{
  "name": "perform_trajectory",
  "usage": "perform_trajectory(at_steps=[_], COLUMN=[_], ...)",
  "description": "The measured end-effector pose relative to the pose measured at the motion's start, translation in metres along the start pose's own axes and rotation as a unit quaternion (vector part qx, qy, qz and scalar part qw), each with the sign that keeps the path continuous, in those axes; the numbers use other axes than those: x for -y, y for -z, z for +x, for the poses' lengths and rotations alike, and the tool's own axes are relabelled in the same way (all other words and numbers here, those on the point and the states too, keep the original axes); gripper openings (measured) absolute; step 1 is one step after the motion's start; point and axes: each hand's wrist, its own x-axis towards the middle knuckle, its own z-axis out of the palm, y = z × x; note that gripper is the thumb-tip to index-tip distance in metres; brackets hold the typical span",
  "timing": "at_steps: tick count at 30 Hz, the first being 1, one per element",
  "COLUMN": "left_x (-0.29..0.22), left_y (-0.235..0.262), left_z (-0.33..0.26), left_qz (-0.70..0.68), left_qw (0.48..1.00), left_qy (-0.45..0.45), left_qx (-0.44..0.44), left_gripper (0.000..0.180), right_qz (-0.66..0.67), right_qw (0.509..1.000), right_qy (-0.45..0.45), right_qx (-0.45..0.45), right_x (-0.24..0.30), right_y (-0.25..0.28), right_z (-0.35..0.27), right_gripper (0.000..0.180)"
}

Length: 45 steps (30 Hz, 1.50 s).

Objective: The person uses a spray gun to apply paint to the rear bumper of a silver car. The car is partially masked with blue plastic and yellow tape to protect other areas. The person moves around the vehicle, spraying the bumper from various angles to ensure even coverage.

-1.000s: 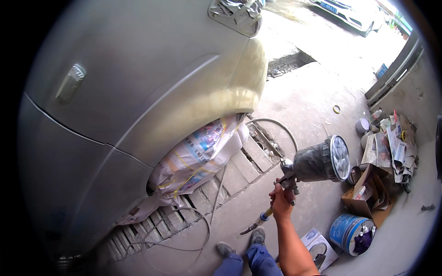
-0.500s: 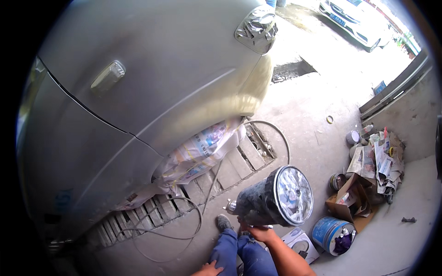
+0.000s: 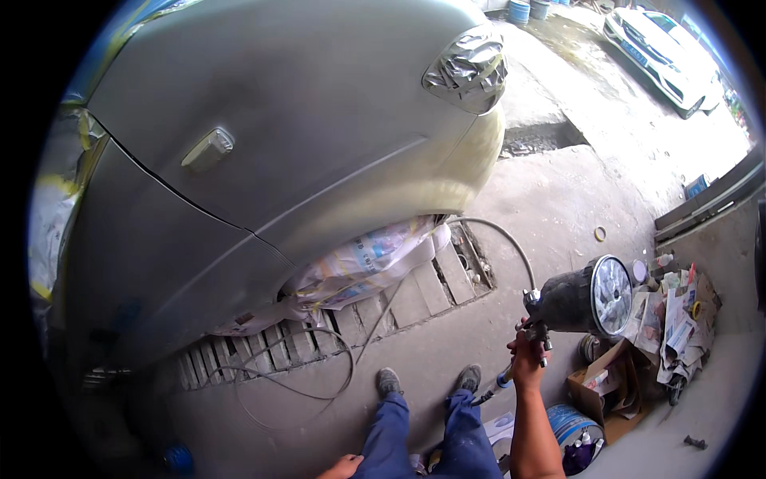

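My right hand [image 3: 528,363] is wrapped round the handle of a paint spray gun [image 3: 533,307] in front of me on the right. The gun's large black cup [image 3: 568,303] lies sideways, its silvery, wrinkled end turned to the right. On the left stands a grey car body panel [image 3: 303,104], with a taped-over door handle [image 3: 209,149] and a foil-masked headlight [image 3: 471,70]. Printed sheeting [image 3: 363,263] covers the wheel below it. Down at the lower edge my left hand [image 3: 345,466] rests by my thigh, partly cut off, its fingers loose and holding nothing.
A hose [image 3: 343,375] loops over the floor beside a slatted drain grate [image 3: 267,347]. To the right are a cardboard box [image 3: 606,383], newspaper sheets [image 3: 678,327] and a blue bucket [image 3: 570,423]. A roll of tape [image 3: 600,233] lies farther off; a white car [image 3: 662,56] stands outside.
My right hand has carried the spray gun right and forward, turning it so the gun body shows. My feet are now wider apart. My left hand has shifted slightly left and down.
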Motion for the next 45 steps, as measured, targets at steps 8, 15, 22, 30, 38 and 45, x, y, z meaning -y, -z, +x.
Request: perform_trajectory(at_steps=[8, 15, 22, 30, 38, 45], left_x=[-0.043, -0.018, -0.019, -0.002, 0.022, 0.034], left_y=[-0.059, -0.087, -0.086, -0.083, -0.074, -0.079], left_z=[-0.029, -0.024, -0.033, -0.034, -0.045, -0.043], left_qz=[-0.062, -0.125, -0.1, -0.106, -0.076, -0.104], left_qw=[0.995, 0.99, 0.991, 0.99, 0.994, 0.992], left_qy=[-0.054, -0.041, -0.051, -0.045, -0.022, -0.006], left_qx=[-0.06, -0.051, -0.074, -0.082, -0.077, -0.07], left_gripper=[0.044, 0.038, 0.038, 0.039, 0.039, 0.04], right_qz=[-0.269, -0.162, 0.009, 0.039, -0.004, -0.164], right_qw=[0.881, 0.815, 0.972, 0.997, 0.968, 0.832], right_qy=[0.301, 0.255, 0.083, -0.057, 0.096, 0.276], right_qx=[0.246, 0.494, 0.219, 0.032, 0.23, 0.453], right_x=[-0.003, 0.013, 0.049, 0.039, 0.032, -0.019], right_y=[-0.015, -0.024, -0.024, 0.011, -0.017, -0.014], right_z=[-0.034, -0.078, -0.016, 0.039, -0.012, -0.04], right_gripper=[0.013, 0.009, 0.01, 0.023, 0.012, 0.012])
